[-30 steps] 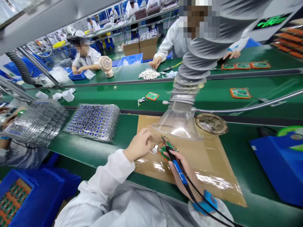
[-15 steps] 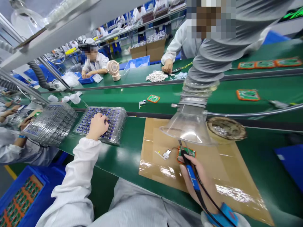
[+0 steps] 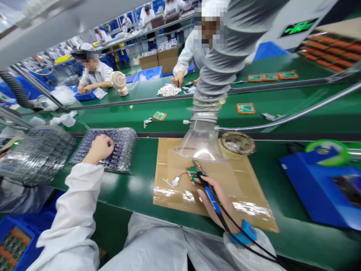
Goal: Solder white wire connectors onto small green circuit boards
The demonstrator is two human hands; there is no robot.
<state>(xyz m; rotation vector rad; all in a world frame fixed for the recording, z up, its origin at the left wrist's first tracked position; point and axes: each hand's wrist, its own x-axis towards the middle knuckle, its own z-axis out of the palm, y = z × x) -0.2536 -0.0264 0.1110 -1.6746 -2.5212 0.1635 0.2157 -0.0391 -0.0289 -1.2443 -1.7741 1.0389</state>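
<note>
My left hand (image 3: 100, 148) is over a clear plastic tray (image 3: 124, 158) filled with rows of small blue-and-silver parts. Its fingers are curled into a pinch; what lies between the fingertips is too small to make out. In my right hand (image 3: 218, 194) is a soldering iron (image 3: 210, 197) with a blue-and-black handle, held like a pen. The iron's tip end is over a green circuit board (image 3: 193, 174) with an orange edge, partly hidden by hand and iron. A thin wire joins that board to a small white connector piece (image 3: 176, 181) on the brown cardboard sheet (image 3: 169, 195).
A clear fume hood (image 3: 200, 146) on a grey hose hangs just above the board. Behind it sits a round tin (image 3: 237, 143). On the right stands a blue solder-wire feeder (image 3: 316, 188); stacked trays (image 3: 36, 154) are at left. Co-workers sit across the green belt (image 3: 175, 109).
My view has turned right, so the bench appears shifted left and the blue feeder has come into sight. My left hand's fingers have drawn together over the tray; the iron stays at the board.
</note>
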